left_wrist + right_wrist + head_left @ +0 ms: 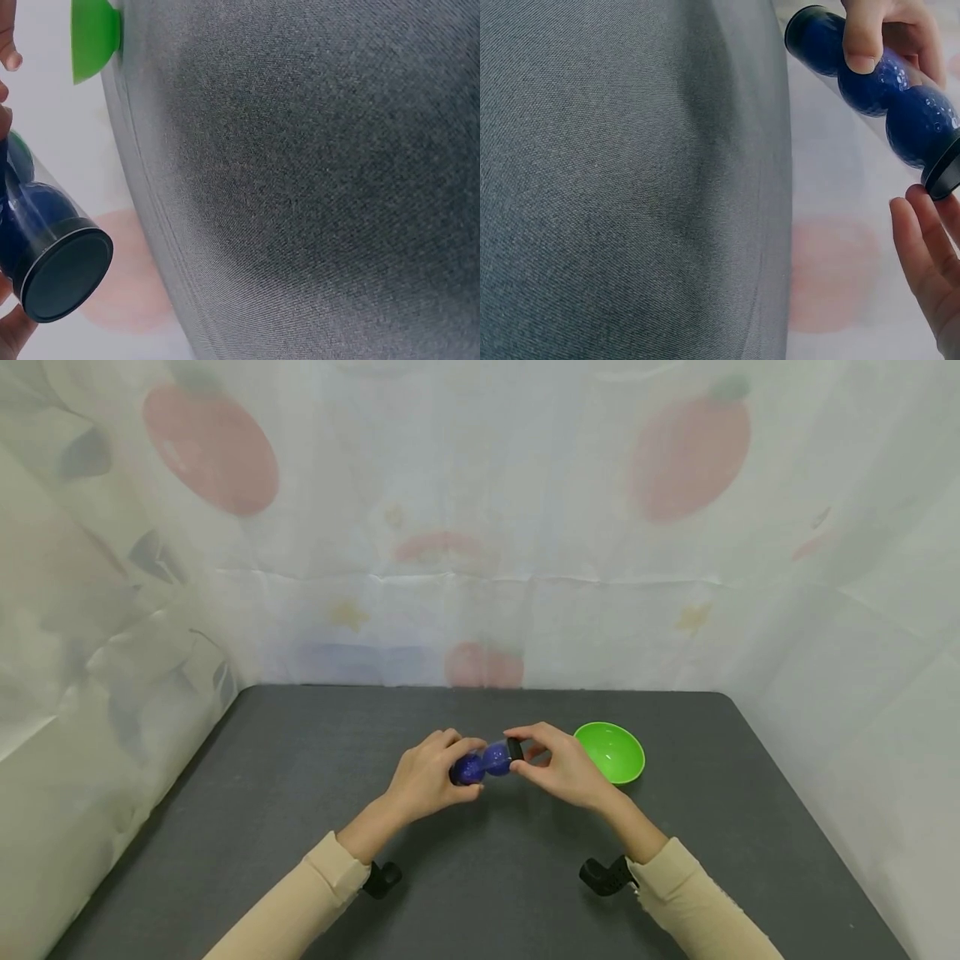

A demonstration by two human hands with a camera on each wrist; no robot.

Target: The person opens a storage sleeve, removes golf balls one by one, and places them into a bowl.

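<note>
Covering the scene, the dark tabletop [300,827] carried a green bowl [611,752]. Above it, the left hand [423,781] gripped a clear tube [483,762] of blue balls [919,124], while the right hand [558,768] pinched its black cap [514,749]; removing it probably needed a twist.

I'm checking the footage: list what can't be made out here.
- Tube, head view: both hands cover its ends; ball count unclear.
- Tube, left wrist view: cut off by the left edge.
- Green bowl, left wrist view: only a sliver at the top edge.
- Right hand, right wrist view: only fingertips show.
</note>
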